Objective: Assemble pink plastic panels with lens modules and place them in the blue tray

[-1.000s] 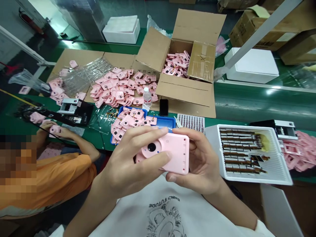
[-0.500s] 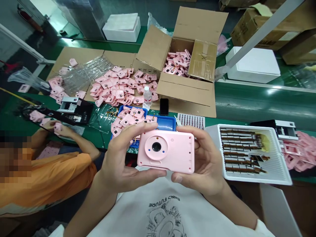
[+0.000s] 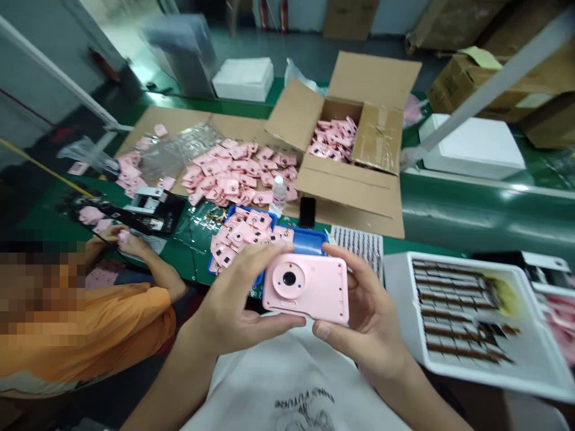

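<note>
On my feed I've got pink compact camera [image 3: 320, 293] near center, lens [image 3: 289, 279] facing up, held at both ends. Left hand [image 3: 236, 299] pinches left end, thumb along bottom edge. Right hand [image 3: 374, 320] grips right end. Blue trays [image 3: 309, 241] with pink camera parts [image 3: 238, 234] just beyond, leftish. White foam box [image 3: 404, 299] off right, brown strips [image 3: 458, 352] inside.

Cupping left hand [image 3: 233, 296] and right hand [image 3: 377, 314] toward each other, with thumbs [image 3: 342, 341] low, fingers [image 3: 353, 263] arched above, forearms [image 3: 174, 376] slanting inward
</note>
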A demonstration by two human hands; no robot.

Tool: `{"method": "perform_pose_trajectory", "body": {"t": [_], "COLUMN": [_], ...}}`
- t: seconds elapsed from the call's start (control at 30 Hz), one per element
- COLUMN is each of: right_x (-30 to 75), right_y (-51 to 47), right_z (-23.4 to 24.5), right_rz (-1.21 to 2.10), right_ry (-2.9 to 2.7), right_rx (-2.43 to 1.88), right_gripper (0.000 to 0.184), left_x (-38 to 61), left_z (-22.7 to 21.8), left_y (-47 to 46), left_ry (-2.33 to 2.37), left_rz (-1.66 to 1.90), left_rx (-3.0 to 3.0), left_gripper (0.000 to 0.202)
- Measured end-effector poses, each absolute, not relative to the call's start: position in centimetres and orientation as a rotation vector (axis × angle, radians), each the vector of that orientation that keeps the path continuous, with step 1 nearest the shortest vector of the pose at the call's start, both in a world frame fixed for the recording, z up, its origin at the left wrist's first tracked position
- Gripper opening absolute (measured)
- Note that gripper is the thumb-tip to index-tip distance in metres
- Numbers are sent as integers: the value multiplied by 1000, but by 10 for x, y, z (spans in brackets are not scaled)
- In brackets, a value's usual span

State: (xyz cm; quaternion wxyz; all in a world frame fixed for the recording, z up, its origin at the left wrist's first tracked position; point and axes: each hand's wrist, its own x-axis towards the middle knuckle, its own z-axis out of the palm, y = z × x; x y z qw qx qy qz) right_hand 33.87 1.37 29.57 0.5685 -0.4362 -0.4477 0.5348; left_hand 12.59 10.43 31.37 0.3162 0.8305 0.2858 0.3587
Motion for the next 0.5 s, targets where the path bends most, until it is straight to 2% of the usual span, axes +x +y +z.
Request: {"method": "perform_pose_trajectory", "body": {"t": [0.07, 0.17, 0.27, 0.37, 0.5], "right_x": [335, 330, 323, 317, 312], "right_y": [17, 31, 50, 65, 77], "right_z": [283, 251, 211, 170, 117], "right_rz": [1329, 1446, 1448, 1486, 1587], "right_ry": [-1048, -1058, -1049, -1003, -950], "right_rx": [-1096, -1193, -1329, -1424, -1516], "right_gripper": [83, 95, 94, 84, 94], "left_x": [121, 109, 91, 63, 11], "left_z": [309, 289, 251, 206, 170], "left_y": [107, 111, 126, 163, 253], "left_ry": [770, 875, 1217, 1607, 1987], "left_rz": [883, 744, 642, 744, 838], "left_rx": [2290, 2276, 1951, 1622, 1363], "left_gripper": [90, 83, 73, 58, 37]}}
